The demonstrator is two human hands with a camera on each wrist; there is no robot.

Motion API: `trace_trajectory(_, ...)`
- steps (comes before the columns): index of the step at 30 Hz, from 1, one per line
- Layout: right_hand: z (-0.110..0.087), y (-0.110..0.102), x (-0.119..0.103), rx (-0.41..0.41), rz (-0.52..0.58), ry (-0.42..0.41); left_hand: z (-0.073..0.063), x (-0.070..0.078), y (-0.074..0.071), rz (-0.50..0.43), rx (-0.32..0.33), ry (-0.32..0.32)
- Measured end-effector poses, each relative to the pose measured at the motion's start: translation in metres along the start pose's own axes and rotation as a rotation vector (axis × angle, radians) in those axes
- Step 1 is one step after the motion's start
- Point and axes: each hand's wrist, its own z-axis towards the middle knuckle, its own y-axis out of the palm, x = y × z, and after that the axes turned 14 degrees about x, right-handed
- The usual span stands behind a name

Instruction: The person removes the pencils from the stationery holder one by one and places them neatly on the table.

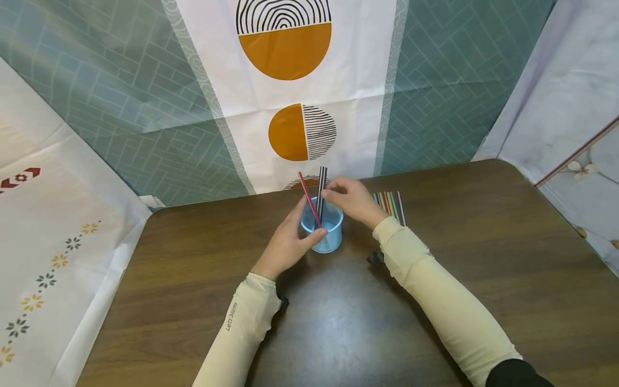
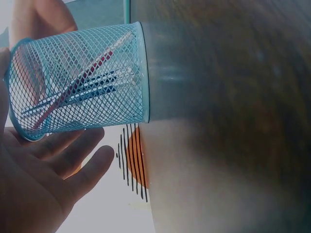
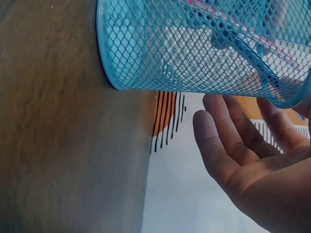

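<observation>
A light blue mesh pencil cup [image 1: 332, 241] stands upright near the table's back edge. My left hand [image 1: 286, 242] holds it by the rim, thumb at the front and fingers along the left side. A red pencil [image 1: 307, 192] leans inside, tilted to the left. Beside it stand black pencils [image 1: 321, 183], and my right hand [image 1: 355, 200] pinches one near the top with thumb and forefinger. Through the mesh in the left wrist view, the lower ends of the red pencil [image 2: 97, 65] and the dark ones show. In the right wrist view, the other fingers [image 3: 216, 145] spread beside the cup.
A row of several coloured pencils [image 1: 389, 204] lies on the brown wooden table [image 1: 193, 258], right of the cup behind my right wrist. A patterned cloth [image 1: 358, 123] hangs directly behind the table, with pale cloths at both sides.
</observation>
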Motion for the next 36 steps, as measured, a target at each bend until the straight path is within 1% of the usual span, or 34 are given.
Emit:
trace_trajectory(5,-0.001,0.002,0.0,0.015,0.023,-0.009,0.0,0.0,0.005,0.007,-0.005,-0.003)
trace_trajectory(8,-0.001,0.004,0.001,0.027,0.008,-0.028,0.0,0.0,0.007,0.007,-0.01,-0.011)
trace_trajectory(11,-0.002,0.002,0.003,0.061,-0.008,-0.02,0.0,0.0,0.01,-0.005,-0.018,-0.011)
trace_trajectory(14,-0.003,-0.004,0.004,0.104,0.039,0.015,0.001,0.001,0.012,-0.013,-0.021,-0.008)
trace_trajectory(16,-0.004,-0.01,0.003,0.129,0.11,0.033,0.001,0.001,0.013,-0.014,-0.018,-0.009)
trace_trajectory(19,-0.007,-0.02,0.0,0.169,0.201,0.056,0.002,0.003,0.012,-0.011,-0.014,-0.011)
trace_trajectory(23,-0.008,-0.037,0.0,0.253,0.303,0.088,0.004,0.004,0.012,0.003,-0.02,-0.013)
trace_trajectory(27,-0.007,-0.061,0.0,0.319,0.494,0.13,0.004,0.005,0.008,0.008,-0.016,-0.016)
trace_trajectory(30,-0.005,-0.082,0.002,0.331,0.607,0.136,0.004,0.005,0.005,0.013,-0.005,-0.02)
trace_trajectory(32,-0.006,-0.095,0.005,0.329,0.643,0.133,0.003,0.004,0.003,0.017,-0.001,-0.024)
trace_trajectory(36,-0.008,-0.115,0.012,0.32,0.624,0.146,0.001,0.002,0.002,0.017,0.003,-0.028)
